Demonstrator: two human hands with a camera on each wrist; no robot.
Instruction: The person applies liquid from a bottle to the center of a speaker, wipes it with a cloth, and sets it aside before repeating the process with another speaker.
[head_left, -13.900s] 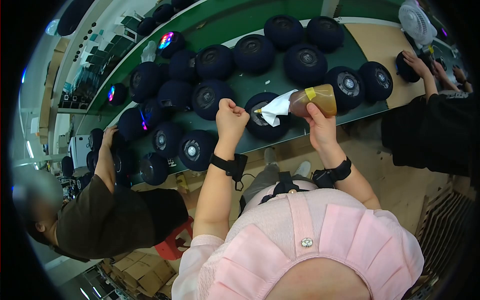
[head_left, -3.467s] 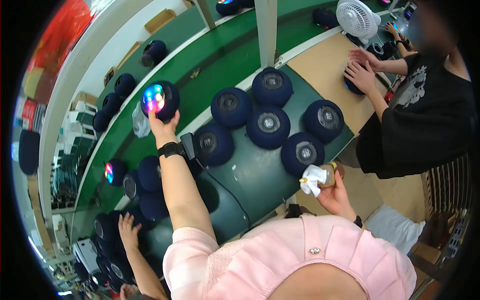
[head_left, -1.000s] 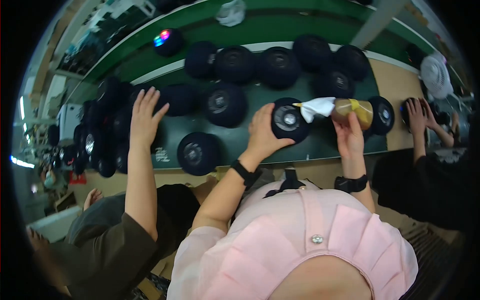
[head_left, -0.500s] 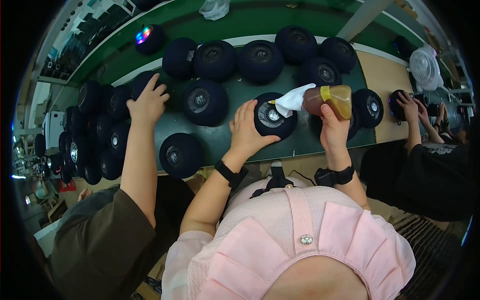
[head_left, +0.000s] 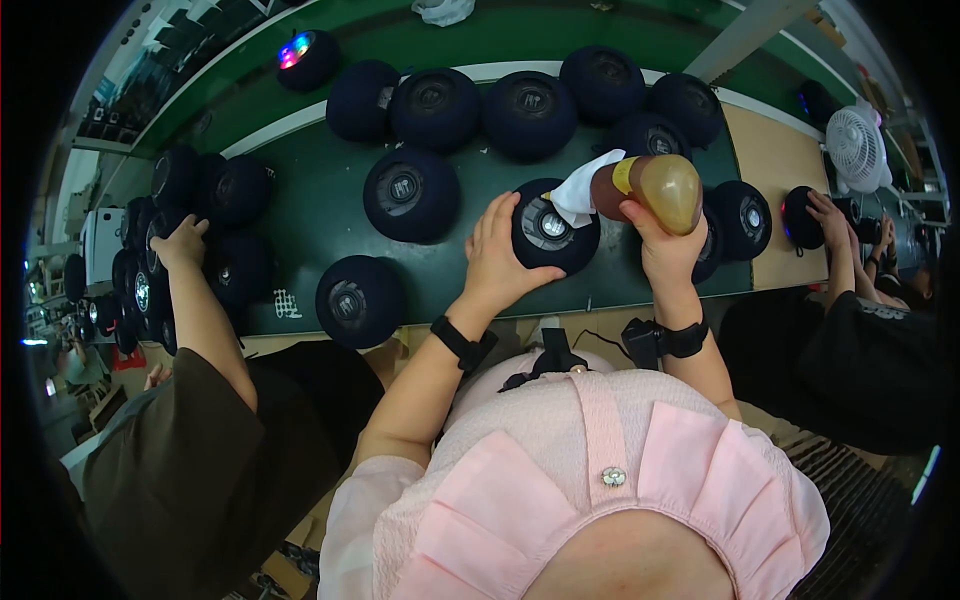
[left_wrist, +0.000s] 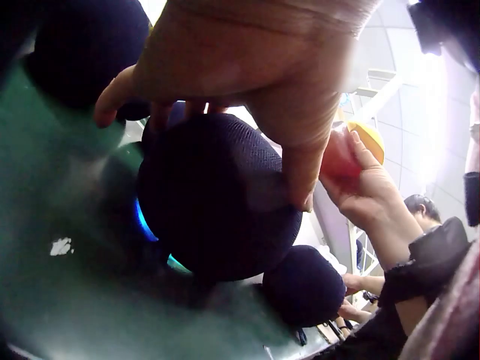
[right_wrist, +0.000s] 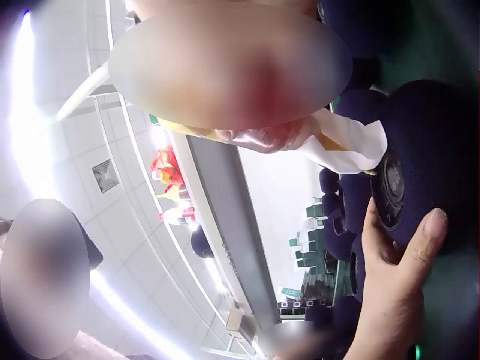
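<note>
My left hand spans the left side of a round navy fabric-covered speaker, thumb at the near edge and fingers behind. The speaker's round recessed end faces up on the green bench. In the left wrist view, blue-green light glows under the speaker. My right hand grips a squeeze bottle of amber-brown liquid, base tipped up. A white cloth wraps the bottle's neck. Its yellowish tip points down at the ring around the speaker's recessed end, also seen in the right wrist view.
Several similar speakers stand along the back, with more clustered left. One lit speaker sits on the rear green strip. At left a person's hand touches the cluster; at right another person handles a speaker beside a white fan.
Earlier my left hand held a lit speaker at the rear strip; now it holds one before me. Over the last second the bottle tipped steeper at the speaker. The left neighbour's hand moved left.
</note>
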